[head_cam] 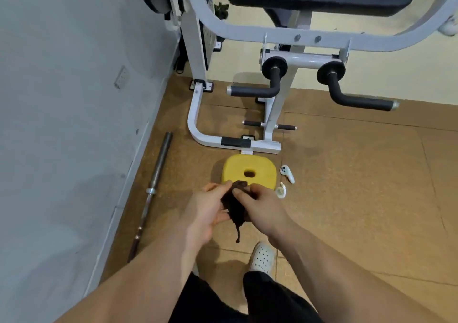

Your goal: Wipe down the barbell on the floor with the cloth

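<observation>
Barbell point(155, 189) lies bare on the floor point(347, 198), running along the foot of the grey wall point(62, 99), well left of both my hands and untouched by them. Its sleeve end points toward the white gym machine point(198, 114); the near end runs out beside my left forearm.

Cloth point(234, 208) is dark, bunched up between my hands at mid-frame, with a tail hanging down. Left hand point(210, 211) cups it from below, fingers point(218, 186) curled round the upper edge. Right hand point(262, 208) pinches the top of it, thumb and fingers closed on the fabric. So both hands are gripping the cloth, neither is free.

Step in hand, as I judge it: readying the cloth, not yet wiping. To do it well I'd fold it into a flat pad in one palm, tuck the hanging tail in so it doesn't drag, then crouch and shift left toward the wall. Wrap the pad round the shaft, run it end to end, and roll the bar to reach the underside.

Yellow weight plate point(249, 174) and two white controllers point(287, 174) sit ahead on the floor, off the path. My shoe point(262, 258) shows below.
</observation>
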